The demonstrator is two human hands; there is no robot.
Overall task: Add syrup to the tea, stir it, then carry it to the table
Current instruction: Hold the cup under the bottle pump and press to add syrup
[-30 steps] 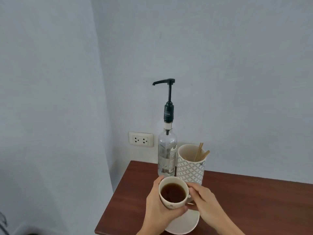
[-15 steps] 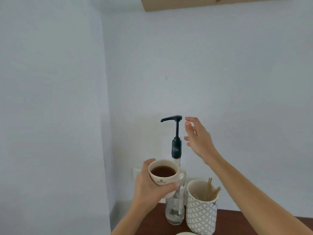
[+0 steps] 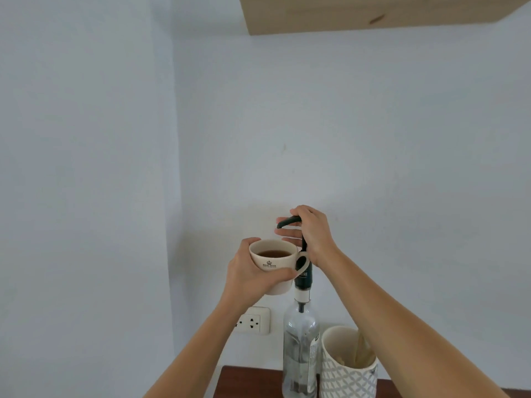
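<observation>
Head view. Cream teacup (image 3: 274, 265) of dark tea: raised off the tabletop (image 3: 253, 382), wrapped by left hand (image 3: 250, 278), rim below the spout. Syrup pump bottle (image 3: 300, 346): upright, right of cup; right hand (image 3: 314, 234) curled over its black pump head (image 3: 288, 220). Patterned stick holder (image 3: 349, 374): right, beside bottle.

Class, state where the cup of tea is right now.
In the head view, the cup is held up in the left hand, just under the pump spout, left of the syrup bottle.

Likely a home drinks corner: syrup pump bottle (image 3: 300, 344), stirrer holder (image 3: 347, 377), wall socket (image 3: 253, 321).
</observation>
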